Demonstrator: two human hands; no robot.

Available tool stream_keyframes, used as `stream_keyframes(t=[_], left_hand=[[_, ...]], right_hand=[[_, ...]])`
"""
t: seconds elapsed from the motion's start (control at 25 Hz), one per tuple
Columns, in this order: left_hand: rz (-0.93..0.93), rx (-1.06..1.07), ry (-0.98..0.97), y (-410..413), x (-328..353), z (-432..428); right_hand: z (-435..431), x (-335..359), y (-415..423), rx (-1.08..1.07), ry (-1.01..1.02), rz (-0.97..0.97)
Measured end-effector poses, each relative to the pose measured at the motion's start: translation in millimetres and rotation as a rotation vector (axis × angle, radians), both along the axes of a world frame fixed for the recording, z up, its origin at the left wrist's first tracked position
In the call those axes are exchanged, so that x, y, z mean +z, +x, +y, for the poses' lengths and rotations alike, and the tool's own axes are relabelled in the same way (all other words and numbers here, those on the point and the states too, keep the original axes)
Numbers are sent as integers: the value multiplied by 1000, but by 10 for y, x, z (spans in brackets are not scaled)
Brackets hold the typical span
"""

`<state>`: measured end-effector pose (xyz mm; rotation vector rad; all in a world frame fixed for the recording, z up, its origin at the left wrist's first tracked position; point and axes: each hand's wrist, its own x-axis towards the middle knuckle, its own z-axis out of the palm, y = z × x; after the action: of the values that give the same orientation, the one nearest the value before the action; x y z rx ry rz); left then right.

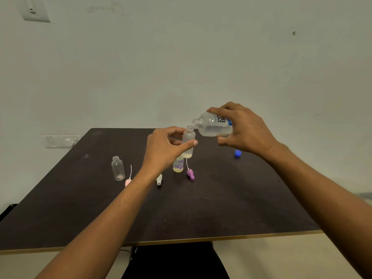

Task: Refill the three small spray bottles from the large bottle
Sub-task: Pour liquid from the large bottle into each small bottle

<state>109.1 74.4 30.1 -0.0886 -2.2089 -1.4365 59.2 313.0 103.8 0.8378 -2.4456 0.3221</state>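
Left hand (167, 146) pinches a small bottle (189, 143) between thumb and fingers, upright and raised above the table (201, 208). A little liquid sits in its base.

Right hand (245, 127) is wrapped round the large bottle (213, 125), tilted near level, with its mouth just beside and above the small neck. No stream is discernible.

Recommendation: set lip over neck, tilt slowly, hold the small bottle plumb, and stop below the threads.

An empty bottle (117, 168) stands left. A yellow bottle (178, 165) holding liquid stands beneath the held one. Spray heads (190, 174) and a blue cap (238, 153) lie loose.

Large bottle (211, 128) right of small bottle (188, 136), above table (201, 208).
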Motion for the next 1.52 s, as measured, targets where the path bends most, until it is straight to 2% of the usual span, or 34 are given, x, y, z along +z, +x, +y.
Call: stream_keyframes(t=[0.36,0.56,0.72,0.92,1.24,1.52], left_hand=[[19,-21,17,3,10,-19],[21,-14,13,0,10,-56],[11,6,11,8,-7,-115],[2,24,12,13,-26,-168],[-1,39,7,20,-115,-258],[-71,180,-15,-36,-400,-602]], right_hand=[[-15,-177,27,26,-159,-157],[5,-229,17,94,-375,-253],[71,-273,32,71,-594,-419],[128,-319,99,90,-747,-497],[211,-356,114,88,-787,-496],[259,-478,63,109,-812,-486]])
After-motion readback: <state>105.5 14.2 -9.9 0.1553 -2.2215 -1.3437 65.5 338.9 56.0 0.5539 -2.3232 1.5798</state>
